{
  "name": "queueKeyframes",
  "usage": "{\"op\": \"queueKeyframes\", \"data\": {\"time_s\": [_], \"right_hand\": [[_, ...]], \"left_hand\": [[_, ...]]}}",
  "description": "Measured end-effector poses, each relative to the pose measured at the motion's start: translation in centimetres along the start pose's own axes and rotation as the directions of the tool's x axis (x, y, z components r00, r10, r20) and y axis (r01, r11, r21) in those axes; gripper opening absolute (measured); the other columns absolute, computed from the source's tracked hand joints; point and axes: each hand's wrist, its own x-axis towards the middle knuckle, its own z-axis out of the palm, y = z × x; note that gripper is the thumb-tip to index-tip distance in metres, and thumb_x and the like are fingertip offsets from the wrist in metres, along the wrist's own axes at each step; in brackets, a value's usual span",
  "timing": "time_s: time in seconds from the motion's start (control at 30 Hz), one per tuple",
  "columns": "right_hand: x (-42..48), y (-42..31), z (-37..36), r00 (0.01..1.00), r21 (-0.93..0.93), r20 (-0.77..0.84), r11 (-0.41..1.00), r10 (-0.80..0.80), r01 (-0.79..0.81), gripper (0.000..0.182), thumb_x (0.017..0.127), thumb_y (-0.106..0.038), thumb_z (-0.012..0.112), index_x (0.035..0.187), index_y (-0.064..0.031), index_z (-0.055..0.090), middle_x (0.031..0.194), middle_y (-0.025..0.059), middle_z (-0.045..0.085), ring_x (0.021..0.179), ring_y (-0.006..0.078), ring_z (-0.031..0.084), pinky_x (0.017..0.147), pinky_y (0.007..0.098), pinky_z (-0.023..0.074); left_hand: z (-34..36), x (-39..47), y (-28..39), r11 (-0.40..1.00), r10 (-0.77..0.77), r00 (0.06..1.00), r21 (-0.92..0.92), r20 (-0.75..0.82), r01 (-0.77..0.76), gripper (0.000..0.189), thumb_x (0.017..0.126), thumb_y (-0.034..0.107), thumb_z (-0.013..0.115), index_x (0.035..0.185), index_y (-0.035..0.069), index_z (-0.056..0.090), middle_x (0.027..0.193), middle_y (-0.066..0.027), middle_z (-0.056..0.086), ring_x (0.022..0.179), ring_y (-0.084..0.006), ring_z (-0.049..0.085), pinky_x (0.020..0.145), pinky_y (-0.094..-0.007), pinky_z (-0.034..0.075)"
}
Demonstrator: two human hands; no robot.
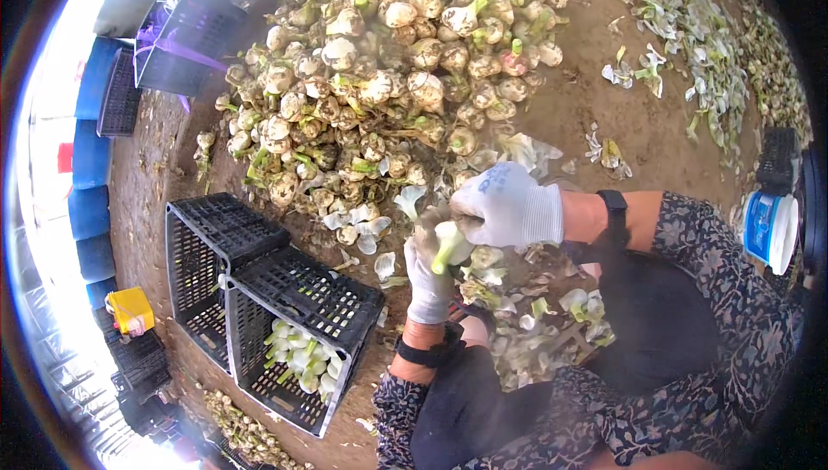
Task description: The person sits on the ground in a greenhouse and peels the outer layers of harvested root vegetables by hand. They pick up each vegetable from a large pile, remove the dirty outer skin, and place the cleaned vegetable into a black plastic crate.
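A pale, peeled garlic bulb (451, 247) with a short green stem stump is held between my two gloved hands. My left hand (427, 269), in a soiled white glove, grips it from the left. The fingers of my right hand (508, 205), in a white glove with blue print, close on its upper side and the husk there. Fingertips are partly hidden. Beyond the hands lies a big heap of soil-stained garlic bulbs (375, 88). Peeled bulbs with green stumps (304, 357) lie in the nearer black plastic crate (304, 295).
Another black crate (226, 227) adjoins the first. Husks (537, 340) litter the ground by my legs, with more husks (692, 49) at upper right. A white-and-blue bucket (770, 231) stands right; a yellow container (131, 309) and a crate with purple straps (184, 36) are at left.
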Motion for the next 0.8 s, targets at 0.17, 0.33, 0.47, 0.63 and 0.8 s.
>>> {"op": "queueKeyframes", "data": {"time_s": [0.17, 0.33, 0.47, 0.63, 0.8], "right_hand": [[0.1, 0.7, 0.1, 0.980, 0.204, -0.157, 0.975, 0.119, -0.086, 0.014, 0.075, -0.021, 0.062, 0.077, -0.0062, 0.063, 0.070, 0.0152, 0.064, 0.069, 0.0343, 0.064, 0.061, 0.0432, 0.0497], [-1.0, -0.8, 0.7, 0.987, 0.092, -0.163, 0.996, -0.003, 0.018, 0.013, 0.075, -0.018, 0.063, 0.077, -0.0061, 0.060, 0.070, 0.0146, 0.061, 0.066, 0.0334, 0.063, 0.058, 0.0436, 0.0493], [-0.7, 0.8, 1.1, 0.977, -0.026, -0.212, 1.000, 0.011, -0.017, 0.016, 0.077, -0.022, 0.061, 0.077, -0.0065, 0.057, 0.072, 0.0147, 0.061, 0.067, 0.0354, 0.063, 0.058, 0.0446, 0.0489], [-0.3, 5.5, 1.1, 0.955, -0.239, -0.057, 0.925, 0.291, -0.296, 0.023, 0.082, -0.027, 0.058, 0.077, -0.0051, 0.058, 0.080, 0.0146, 0.064, 0.080, 0.0346, 0.065, 0.068, 0.0465, 0.0510], [-1.8, 4.7, 1.1, 0.755, -0.400, 0.611, 0.916, 0.238, 0.035, 0.033, 0.079, -0.019, 0.058, 0.109, -0.0064, 0.062, 0.097, 0.0163, 0.065, 0.090, 0.0355, 0.065, 0.078, 0.0459, 0.0515]], "left_hand": [[-0.1, 0.4, 1.5, 0.688, -0.192, 0.981, -0.716, -0.024, 0.118, 0.056, 0.094, 0.034, 0.051, 0.138, 0.002, 0.038, 0.120, -0.0120, 0.056, 0.098, -0.0229, 0.062, 0.082, -0.0353, 0.054], [0.2, -0.1, 1.8, 0.867, -0.002, 0.998, -0.497, 0.061, 0.033, 0.060, 0.086, 0.017, 0.058, 0.139, -0.002, 0.038, 0.104, -0.0107, 0.061, 0.089, -0.0203, 0.063, 0.071, -0.0279, 0.052], [0.2, -0.3, 0.8, 0.894, -0.125, 0.991, -0.438, -0.048, 0.092, 0.053, 0.098, 0.037, 0.046, 0.134, -0.003, 0.048, 0.086, -0.0075, 0.065, 0.069, -0.0181, 0.063, 0.069, -0.0281, 0.051], [0.1, -0.3, 0.8, 0.861, -0.036, 0.999, -0.507, 0.012, 0.037, 0.058, 0.094, 0.031, 0.045, 0.138, -0.008, 0.041, 0.136, -0.0178, 0.050, 0.122, -0.0280, 0.052, 0.103, -0.0385, 0.042], [-1.0, 0.0, 2.0, 0.396, -0.048, 0.991, -0.909, 0.125, 0.134, 0.071, 0.083, 0.036, 0.059, 0.139, -0.004, 0.041, 0.142, -0.0186, 0.045, 0.133, -0.0363, 0.040, 0.113, -0.0548, 0.028]]}}
